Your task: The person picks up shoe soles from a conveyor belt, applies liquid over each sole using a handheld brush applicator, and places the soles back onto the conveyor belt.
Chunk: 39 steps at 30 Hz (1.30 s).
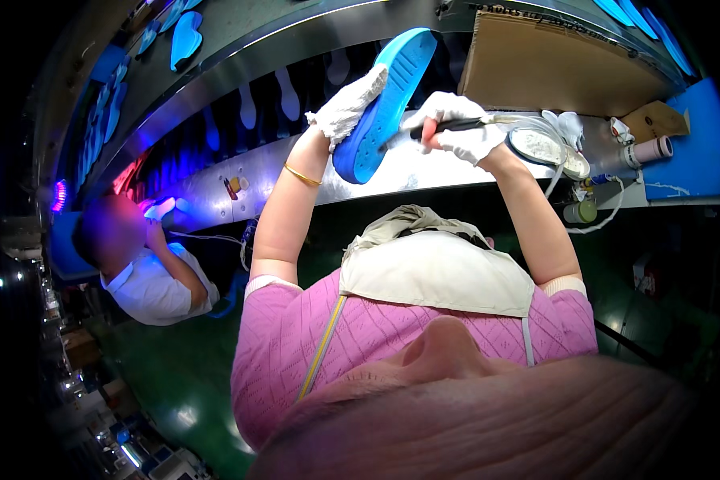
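Observation:
My left hand (350, 106), in a white fabric glove, grips a bright blue shoe sole (390, 96) by its left edge. The sole is held up at a slant above the metal bench, its holed inner face toward me. In my gloved right hand (460, 132) is a slim black-handled tool (466, 124), with a clear hose (528, 122) leading off its right end. Its left end points at the sole's lower right edge, near or touching it; which of the two I cannot tell. A reddish fingertip sticks out of the right glove.
A metal bench (256, 180) runs across, with dark slots of upright soles behind it. At the right are a cardboard panel (560, 68), a white oval piece with dark rim (548, 150) and a pale tube (652, 150). Leftward, a co-worker (160, 280) handles a sole. Blue soles (186, 38) lie above.

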### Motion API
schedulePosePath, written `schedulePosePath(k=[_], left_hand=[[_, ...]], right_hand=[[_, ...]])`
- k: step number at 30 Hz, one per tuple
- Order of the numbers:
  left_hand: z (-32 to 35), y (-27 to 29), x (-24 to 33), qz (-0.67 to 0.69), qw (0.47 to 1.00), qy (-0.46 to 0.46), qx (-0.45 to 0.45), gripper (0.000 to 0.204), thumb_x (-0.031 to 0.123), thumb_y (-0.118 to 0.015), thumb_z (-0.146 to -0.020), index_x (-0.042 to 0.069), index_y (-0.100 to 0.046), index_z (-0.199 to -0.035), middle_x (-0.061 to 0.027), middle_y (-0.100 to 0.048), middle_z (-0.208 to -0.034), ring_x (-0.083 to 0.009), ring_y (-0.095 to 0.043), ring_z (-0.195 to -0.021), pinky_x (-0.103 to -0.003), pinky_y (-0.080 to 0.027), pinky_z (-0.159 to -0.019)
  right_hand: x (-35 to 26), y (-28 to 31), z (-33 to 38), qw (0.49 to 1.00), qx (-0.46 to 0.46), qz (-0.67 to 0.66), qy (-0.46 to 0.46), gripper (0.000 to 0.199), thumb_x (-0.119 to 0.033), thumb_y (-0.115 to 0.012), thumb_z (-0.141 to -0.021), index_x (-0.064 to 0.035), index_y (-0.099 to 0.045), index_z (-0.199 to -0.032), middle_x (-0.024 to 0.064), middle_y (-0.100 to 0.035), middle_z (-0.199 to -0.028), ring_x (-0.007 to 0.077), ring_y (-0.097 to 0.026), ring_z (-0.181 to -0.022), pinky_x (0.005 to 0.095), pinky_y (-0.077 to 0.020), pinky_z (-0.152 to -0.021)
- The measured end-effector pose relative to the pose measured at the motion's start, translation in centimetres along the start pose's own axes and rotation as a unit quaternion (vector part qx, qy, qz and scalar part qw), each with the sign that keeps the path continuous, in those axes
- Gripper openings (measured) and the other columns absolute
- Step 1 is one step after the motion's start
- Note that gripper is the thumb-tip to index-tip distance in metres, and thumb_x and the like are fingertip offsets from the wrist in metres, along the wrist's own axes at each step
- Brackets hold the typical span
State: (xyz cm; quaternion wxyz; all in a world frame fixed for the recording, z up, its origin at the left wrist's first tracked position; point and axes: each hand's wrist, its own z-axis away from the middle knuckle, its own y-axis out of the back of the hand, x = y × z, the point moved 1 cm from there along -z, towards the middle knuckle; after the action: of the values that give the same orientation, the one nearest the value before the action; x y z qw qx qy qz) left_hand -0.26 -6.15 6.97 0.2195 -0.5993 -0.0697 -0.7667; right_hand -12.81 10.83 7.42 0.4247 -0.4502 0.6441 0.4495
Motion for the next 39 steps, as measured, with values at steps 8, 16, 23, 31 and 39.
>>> schedulePosePath(k=[8, 16, 23, 31, 39], left_hand=[[1.2, 0.7, 0.7, 0.069, 0.989, -0.132, -0.027, 0.090, 0.070, -0.053, -0.073, -0.001, -0.041, -0.127, -0.0175, -0.059, -0.109, -0.0249, -0.063, -0.089, -0.036, -0.055, -0.077], [2.3, 2.5, -4.7, 0.487, 0.856, 0.018, -0.173, 0.067, 0.055, -0.045, -0.089, 0.000, -0.048, -0.126, -0.0177, -0.060, -0.115, -0.0312, -0.060, -0.101, -0.045, -0.048, -0.091], [2.9, -4.8, -6.0, 0.475, 0.872, -0.080, -0.089, 0.058, 0.043, -0.056, -0.089, 0.004, -0.043, -0.130, -0.0167, -0.055, -0.121, -0.0299, -0.057, -0.107, -0.044, -0.046, -0.095], [2.4, -6.1, -5.7, 0.431, 0.898, -0.078, -0.047, 0.085, 0.068, -0.049, -0.079, 0.006, -0.034, -0.135, -0.0161, -0.047, -0.128, -0.0296, -0.051, -0.111, -0.043, -0.043, -0.098], [0.4, -4.3, -6.0, 0.456, 0.882, -0.107, -0.039, 0.087, 0.072, -0.044, -0.079, 0.002, -0.039, -0.132, -0.0196, -0.052, -0.122, -0.0340, -0.054, -0.107, -0.047, -0.043, -0.096]], right_hand=[[-0.2, 2.0, 1.1, 0.999, 0.009, -0.036, -0.003, 0.013, -0.006, -0.070, -0.071, -0.0059, -0.058, -0.072, 0.0059, -0.060, -0.076, 0.0160, -0.058, -0.069, 0.0276, -0.0486, -0.065], [1.3, 0.5, 2.5, 0.975, 0.169, -0.142, -0.040, 0.022, -0.002, -0.072, -0.075, -0.0049, -0.057, -0.091, 0.0071, -0.064, -0.087, 0.0103, -0.061, -0.075, 0.0227, -0.0496, -0.069], [2.0, 0.0, 1.7, 0.951, 0.275, -0.141, 0.012, 0.013, 0.000, -0.065, -0.079, -0.0041, -0.056, -0.088, 0.0064, -0.063, -0.080, 0.0094, -0.060, -0.069, 0.0221, -0.0493, -0.066], [0.8, -1.9, 2.6, 0.964, 0.179, -0.198, 0.015, 0.020, 0.005, -0.065, -0.076, -0.0063, -0.053, -0.088, 0.0060, -0.060, -0.083, 0.0107, -0.059, -0.068, 0.0251, -0.0502, -0.063], [0.6, -3.1, 3.3, 0.987, 0.156, -0.039, 0.020, 0.015, 0.005, -0.063, -0.078, -0.0039, -0.056, -0.088, 0.0064, -0.061, -0.085, 0.0105, -0.059, -0.070, 0.0250, -0.0497, -0.067]])
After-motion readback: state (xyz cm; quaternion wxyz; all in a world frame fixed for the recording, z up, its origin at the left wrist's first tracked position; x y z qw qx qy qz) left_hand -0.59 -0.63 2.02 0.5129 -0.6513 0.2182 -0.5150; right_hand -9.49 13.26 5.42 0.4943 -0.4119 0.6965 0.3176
